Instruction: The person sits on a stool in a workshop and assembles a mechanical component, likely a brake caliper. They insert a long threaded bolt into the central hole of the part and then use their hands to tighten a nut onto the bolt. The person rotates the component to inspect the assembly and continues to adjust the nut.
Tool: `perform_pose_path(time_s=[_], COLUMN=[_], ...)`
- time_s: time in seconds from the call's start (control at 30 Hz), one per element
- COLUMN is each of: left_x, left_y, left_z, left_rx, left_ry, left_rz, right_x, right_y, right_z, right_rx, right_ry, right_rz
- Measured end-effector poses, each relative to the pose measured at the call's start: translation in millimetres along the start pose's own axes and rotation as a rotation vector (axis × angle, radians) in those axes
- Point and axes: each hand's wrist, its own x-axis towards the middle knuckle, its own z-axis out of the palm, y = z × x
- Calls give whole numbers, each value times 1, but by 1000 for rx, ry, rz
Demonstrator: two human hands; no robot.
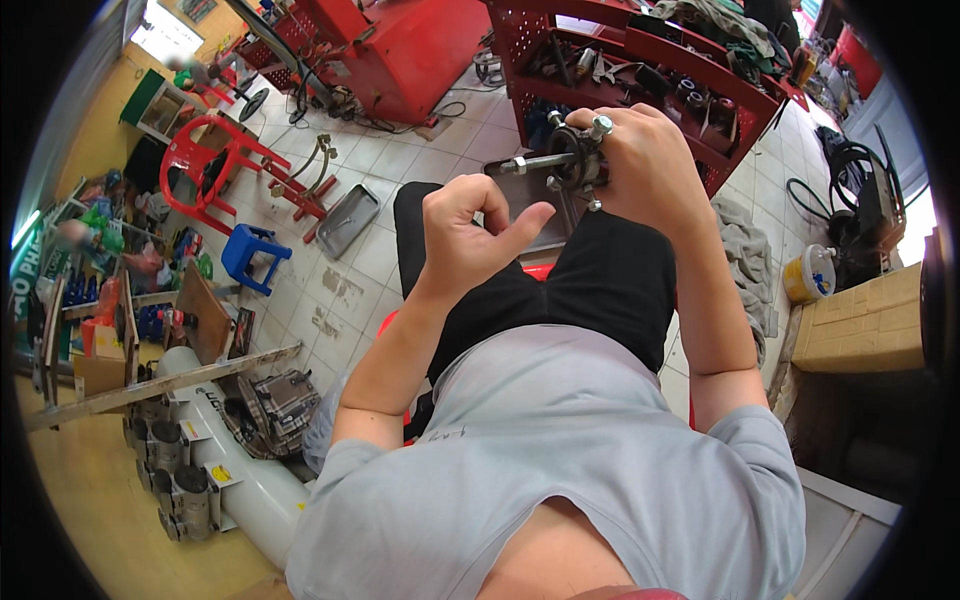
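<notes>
From here I watch the right hand (652,165) grip a studded hub (568,173) over the far right corner of a metal tray (525,196); the left hand (472,232), half-curled, thumb spread, hangs near its bolt (538,163).

Before you, the ring-shaped part (568,172) looks dull metal, its bolt (540,162) shiny metal; your trousers (622,275) and shirt (560,410) are matt cloth, the stool (241,250) smooth plastic.
</notes>
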Motion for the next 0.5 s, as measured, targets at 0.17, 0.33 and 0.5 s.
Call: perform_pose_path(time_s=[0.17, 0.33, 0.5], left_x=[14, 13, 6], left_y=[17, 20, 20], left_z=[14, 3, 1], left_rx=[-182, -35, -6], left_ry=[272, 67, 81], left_rz=[-141, -153, -239], right_x=[-1, -2, -1], right_y=[-1, 1, -1], right_z=[2, 2, 0], right_rx=[29, 16, 18], right_ry=[15, -3, -2], right_rz=[-14, -14, -12])
